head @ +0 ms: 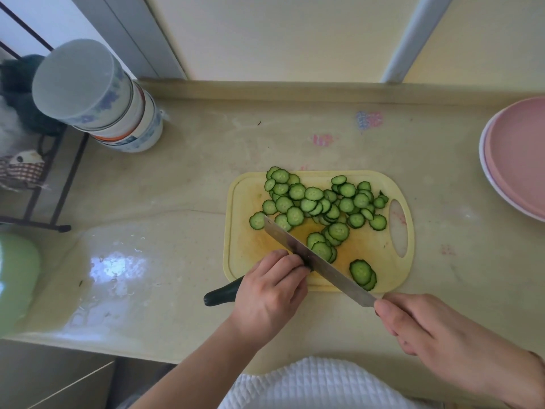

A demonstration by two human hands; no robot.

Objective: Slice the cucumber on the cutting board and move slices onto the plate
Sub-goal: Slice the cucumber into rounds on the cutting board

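At the near edge of the cutting board (241,202), the left hand (269,293) is curled down over the uncut end of the cucumber (221,293), fingers tucked and pinning it, with the dark stub poking out to the left past the board's edge onto the counter (177,172). The right hand (436,335) is wrapped around the handle of the knife (318,261) (the handle itself is hidden inside the fist, so I can't say much about the exact hold). The blade runs diagonally from that fist up and to the left, right against the left hand's fingertips, its tip reaching the slices at the far left.

Progress-wise, I'd say the slicing part is mostly done. A big heap of cucumber slices (318,202) covers the far half of the board, a few more lean against the blade's right side, and a small stack sits near the board's near right corner. What's left to cut looks like just that short stub under the left hand.

The moving part hasn't started as far as I can see: the pink plate (519,154) sits well off to the far right, half out of view, and nothing green shows on the part I can see.
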